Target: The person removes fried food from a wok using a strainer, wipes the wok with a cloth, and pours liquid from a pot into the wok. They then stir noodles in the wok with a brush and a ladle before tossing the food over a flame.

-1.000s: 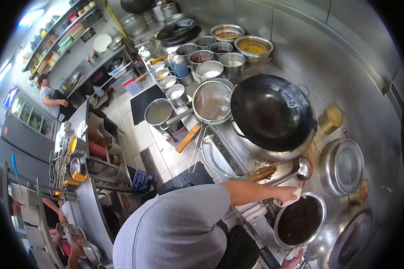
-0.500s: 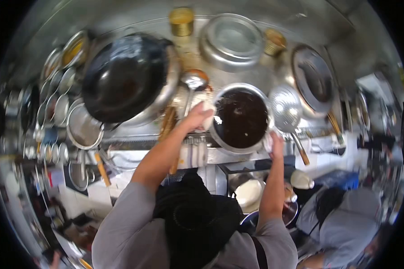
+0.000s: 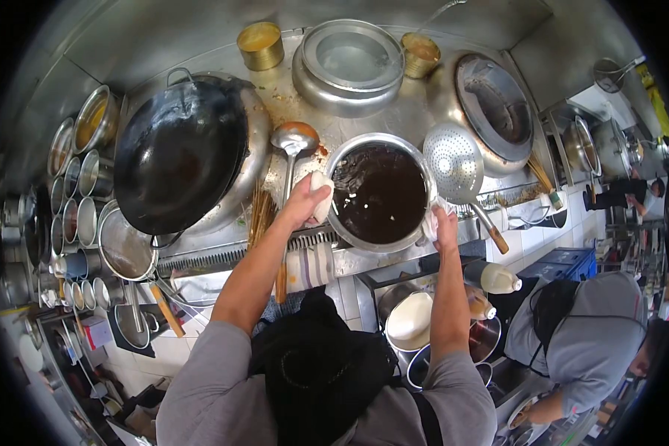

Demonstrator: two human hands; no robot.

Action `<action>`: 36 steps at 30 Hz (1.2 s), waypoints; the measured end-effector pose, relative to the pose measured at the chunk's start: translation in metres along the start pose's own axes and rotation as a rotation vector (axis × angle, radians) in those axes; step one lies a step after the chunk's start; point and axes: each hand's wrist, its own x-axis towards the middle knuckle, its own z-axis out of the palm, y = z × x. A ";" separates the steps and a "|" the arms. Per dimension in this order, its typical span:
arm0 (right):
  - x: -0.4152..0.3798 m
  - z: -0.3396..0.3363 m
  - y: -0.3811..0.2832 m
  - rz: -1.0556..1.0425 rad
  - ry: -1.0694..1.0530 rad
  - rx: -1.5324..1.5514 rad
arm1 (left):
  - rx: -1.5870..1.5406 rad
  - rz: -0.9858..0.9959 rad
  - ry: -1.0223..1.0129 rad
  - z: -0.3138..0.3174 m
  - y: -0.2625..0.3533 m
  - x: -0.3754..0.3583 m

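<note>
A round metal pot [image 3: 333,160] of dark brown liquid, with small pale bits floating in it, is in front of me on the steel cooktop. At its left rim, my left hand [image 3: 305,204] is closed around a folded white cloth [image 3: 320,195]. My right hand [image 3: 444,229] grips another white cloth [image 3: 431,220] against the pot's right side. Whether handles lie under the cloths is hidden. Left of the pot rests a ladle [image 3: 296,138] with reddish-brown residue. A perforated skimmer [image 3: 453,162] with a wooden handle leans at its right.
A large black wok [image 3: 182,152] stands tilted at the left. Behind the pot are a lidded round vessel [image 3: 349,93] and two tins [image 3: 260,47]. A striped towel [image 3: 310,266] hangs over the front edge. At lower right, a co-worker in grey [image 3: 595,327] bends near a blue crate [image 3: 565,264].
The view has steadied and shifted, so the stove items appear farther left. Both hands keep their grip on the cloths at the pot's sides.
</note>
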 end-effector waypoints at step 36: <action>-0.082 0.146 -0.137 0.007 -0.346 -0.038 | -0.182 0.173 0.342 -0.071 0.061 -0.195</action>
